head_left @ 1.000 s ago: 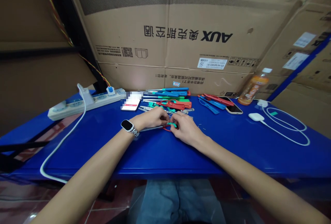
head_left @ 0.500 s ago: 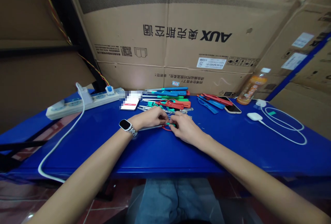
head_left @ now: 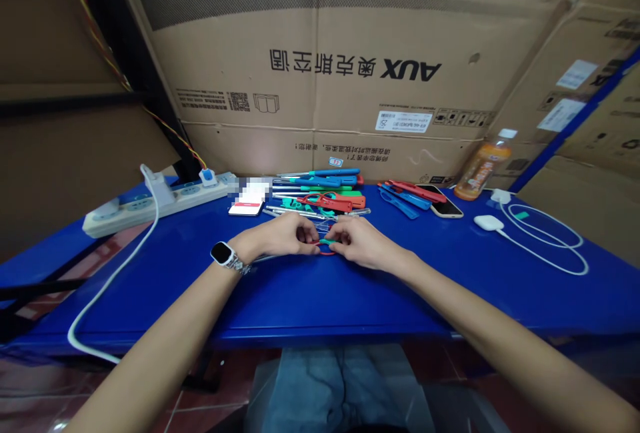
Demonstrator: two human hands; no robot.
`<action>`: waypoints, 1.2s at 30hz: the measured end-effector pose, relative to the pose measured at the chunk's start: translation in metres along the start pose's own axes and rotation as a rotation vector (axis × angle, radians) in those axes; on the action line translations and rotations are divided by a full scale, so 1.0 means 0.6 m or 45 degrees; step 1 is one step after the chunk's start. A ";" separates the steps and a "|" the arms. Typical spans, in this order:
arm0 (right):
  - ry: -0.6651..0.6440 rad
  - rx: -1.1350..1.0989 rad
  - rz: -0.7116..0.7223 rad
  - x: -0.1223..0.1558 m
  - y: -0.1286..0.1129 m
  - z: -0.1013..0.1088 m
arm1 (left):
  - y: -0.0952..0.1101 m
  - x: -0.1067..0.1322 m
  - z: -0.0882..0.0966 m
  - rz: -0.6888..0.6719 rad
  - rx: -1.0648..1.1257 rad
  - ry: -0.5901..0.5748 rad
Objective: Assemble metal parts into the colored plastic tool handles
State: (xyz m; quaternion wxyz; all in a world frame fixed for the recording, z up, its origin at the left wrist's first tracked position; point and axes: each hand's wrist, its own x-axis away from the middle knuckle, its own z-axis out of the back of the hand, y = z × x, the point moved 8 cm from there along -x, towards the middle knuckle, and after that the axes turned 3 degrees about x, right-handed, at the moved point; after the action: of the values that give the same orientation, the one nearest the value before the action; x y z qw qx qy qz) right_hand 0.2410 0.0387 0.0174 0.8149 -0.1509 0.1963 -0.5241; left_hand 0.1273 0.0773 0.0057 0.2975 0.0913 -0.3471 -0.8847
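Green piece [head_left: 327, 242] and red loop [head_left: 327, 253] between both hands, in front of the tools [head_left: 343, 205] on blue table [head_left: 320, 299]. Right hand [head_left: 364, 242] pinches green piece; left hand [head_left: 284, 234] curled at red loop, can't tell whether gripping. Bottle [head_left: 481, 171] far right.

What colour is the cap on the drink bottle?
The cap is white, seen best in the head view.
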 end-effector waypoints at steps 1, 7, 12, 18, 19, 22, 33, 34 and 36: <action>-0.005 -0.011 0.013 -0.001 0.002 -0.001 | -0.002 0.000 -0.002 0.000 -0.001 0.006; -0.029 -0.075 0.023 -0.008 0.020 0.007 | -0.005 -0.006 -0.006 -0.025 0.019 0.032; -0.086 -0.160 -0.020 -0.013 0.027 0.005 | 0.000 -0.003 -0.003 -0.007 0.037 0.029; 0.049 -0.002 0.032 -0.007 0.010 0.003 | -0.007 -0.002 -0.001 0.032 0.030 0.041; 0.092 0.015 0.027 -0.004 0.009 0.004 | -0.009 -0.002 -0.001 0.041 0.027 0.038; 0.186 0.012 0.010 0.004 0.006 0.005 | -0.008 0.000 0.003 0.056 -0.016 0.053; 0.242 0.085 -0.015 0.010 0.004 0.002 | -0.023 0.004 0.014 0.066 0.045 0.000; 0.243 0.087 -0.011 0.010 0.004 0.001 | -0.022 0.004 0.014 0.054 0.048 -0.008; 0.241 0.095 -0.006 0.010 0.004 -0.001 | -0.017 0.004 0.015 0.036 0.021 -0.001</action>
State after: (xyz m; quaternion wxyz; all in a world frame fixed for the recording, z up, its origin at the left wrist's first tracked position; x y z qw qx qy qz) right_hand 0.2448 0.0342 0.0151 0.7965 -0.0705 0.2525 -0.5448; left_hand 0.1173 0.0869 0.0058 0.3091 0.0885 -0.3560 -0.8774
